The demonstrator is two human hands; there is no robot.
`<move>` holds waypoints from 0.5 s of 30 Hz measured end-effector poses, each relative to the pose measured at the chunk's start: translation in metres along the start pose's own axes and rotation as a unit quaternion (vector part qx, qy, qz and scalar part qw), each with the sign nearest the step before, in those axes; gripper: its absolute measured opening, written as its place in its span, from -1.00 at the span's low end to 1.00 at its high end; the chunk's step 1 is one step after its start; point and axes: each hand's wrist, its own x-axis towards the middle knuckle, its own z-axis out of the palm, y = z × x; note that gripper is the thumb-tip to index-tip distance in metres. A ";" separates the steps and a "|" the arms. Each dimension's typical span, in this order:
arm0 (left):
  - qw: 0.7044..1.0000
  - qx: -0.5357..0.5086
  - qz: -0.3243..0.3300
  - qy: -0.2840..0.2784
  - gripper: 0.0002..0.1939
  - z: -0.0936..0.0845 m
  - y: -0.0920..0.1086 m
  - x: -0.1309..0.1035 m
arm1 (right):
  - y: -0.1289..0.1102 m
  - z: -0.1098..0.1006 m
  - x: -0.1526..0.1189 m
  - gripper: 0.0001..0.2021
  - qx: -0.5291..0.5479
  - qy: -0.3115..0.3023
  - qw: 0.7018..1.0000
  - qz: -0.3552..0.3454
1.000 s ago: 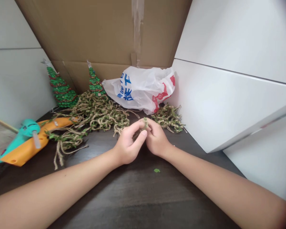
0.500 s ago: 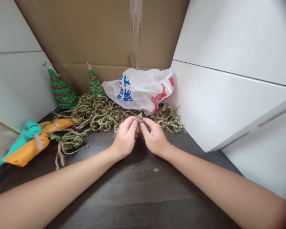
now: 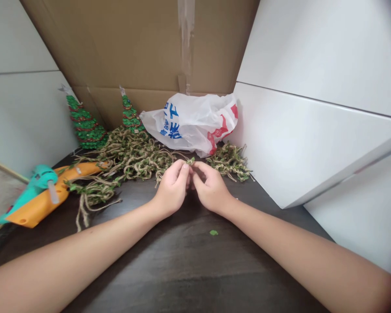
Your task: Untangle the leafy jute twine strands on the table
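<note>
Between my fingertips is a short piece of leafy twine (image 3: 190, 161), green and tan, mostly hidden by the fingers. My left hand (image 3: 173, 187) pinches it from the left, thumb up along the forefinger. From the other side my right hand (image 3: 211, 186) is closed on it too, and the two hands' fingertips meet. Just beyond the left hand lies a tangled heap of leafy twine (image 3: 135, 152). A smaller heap of the same twine (image 3: 230, 161) sits behind the right hand. One loose green leaf (image 3: 213, 232) rests on the dark tabletop (image 3: 169, 265) between my forearms.
A teal glue gun (image 3: 42, 176) lies against an orange holder (image 3: 45, 206) at the left. Two small green Christmas trees (image 3: 86, 124) stand at the back, beside a crumpled white plastic bag (image 3: 195, 119). Cardboard (image 3: 124, 43) closes off the back; white panels (image 3: 306, 143) flank the sides.
The piece of twine and the fingertips have tilted slightly, so less of it shows above the thumbs. Both arms have stayed in nearly the same place.
</note>
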 end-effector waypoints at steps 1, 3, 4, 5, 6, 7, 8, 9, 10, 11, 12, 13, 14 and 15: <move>1.000 0.004 0.000 -0.001 -0.73 0.000 0.000 0.000 | 0.000 0.000 0.000 -0.87 -0.002 -0.003 1.000 0.001; 1.000 0.013 -0.001 -0.006 -0.74 -0.001 0.000 0.000 | 0.001 0.000 0.000 -0.87 -0.012 -0.003 1.000 -0.002; 1.000 0.022 -0.001 -0.009 -0.74 -0.001 0.000 0.001 | 0.000 0.000 0.001 -0.86 -0.016 -0.002 1.000 -0.004; 0.999 0.036 -0.002 -0.013 -0.73 -0.001 0.000 0.001 | 0.000 -0.001 0.001 -0.85 -0.019 -0.001 1.000 -0.005; 0.998 0.054 -0.003 -0.016 -0.72 -0.001 0.001 0.001 | 0.000 -0.001 0.001 -0.84 -0.022 0.002 1.000 -0.006; 0.997 0.075 -0.003 -0.018 -0.71 -0.001 0.001 0.001 | -0.001 -0.002 0.002 -0.84 -0.024 0.005 1.000 -0.006; 0.995 0.097 -0.002 -0.019 -0.71 -0.001 0.002 0.000 | -0.001 -0.002 0.002 -0.83 -0.027 0.008 1.000 -0.007; 0.993 0.118 0.000 -0.018 -0.72 -0.001 0.003 0.000 | -0.002 -0.003 0.002 -0.83 -0.029 0.010 0.999 -0.008; 0.991 0.135 0.003 -0.015 -0.72 -0.001 0.004 0.000 | -0.002 -0.003 0.003 -0.83 -0.032 0.011 0.999 -0.009; 0.989 0.149 0.007 -0.010 -0.73 -0.001 0.005 0.000 | -0.003 -0.003 0.003 -0.84 -0.034 0.010 0.999 -0.011; 0.987 0.160 0.010 -0.005 -0.73 -0.001 0.006 -0.001 | -0.003 -0.003 0.003 -0.84 -0.036 0.009 0.999 -0.012; 0.986 0.166 0.012 0.000 -0.73 -0.001 0.006 -0.001 | -0.003 -0.003 0.002 -0.85 -0.039 0.007 0.999 -0.011; 0.985 0.169 0.013 0.002 -0.73 -0.001 0.007 -0.001 | -0.003 -0.002 0.002 -0.85 -0.041 0.006 0.999 -0.009; 0.985 0.172 0.014 0.003 -0.73 -0.001 0.007 -0.001 | -0.003 -0.002 0.002 -0.84 -0.043 0.005 0.999 -0.006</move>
